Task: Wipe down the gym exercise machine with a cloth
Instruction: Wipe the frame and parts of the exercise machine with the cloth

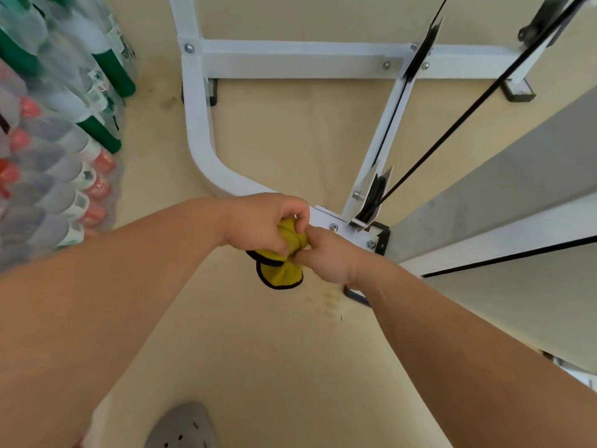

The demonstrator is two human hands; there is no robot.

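Grey perforated shoe toe [182,428]: bottom edge of view, on the beige floor [274,140], between the two bare forearms.

Shrink-wrapped bottles [64,124]: stacked along the left edge of the floor. Green caps sit on the upper ones and red caps on the lower. Blurred, so the labels cannot be read.

Left hand [261,221]: fingers curled down over the top of the cloth, gripping it, with the knuckles towards the camera.

Cloth [281,270]: yellow with black edging, bunched tight between the two hands. Its lower fold hangs free below them, above the floor. It is held just beside the bolted joint of the machine frame; whether it touches the metal cannot be told.

Right hand [326,257]: meets the left hand from the right, fingers closed on the same bunch of cloth.

Machine frame [290,59]: white square tubing standing on the floor. A curved left leg runs to a bolted joint behind the hands, with a crossbar at the far side.

Pulley [376,192]: black, in a white bracket on the diagonal strut, just right of the hands.

Cable [468,108]: black, running from the pulley up to the top right corner.

Rubber foot [518,90]: black, under the far right leg.

Grey panel [500,176]: slanted, along the right edge.
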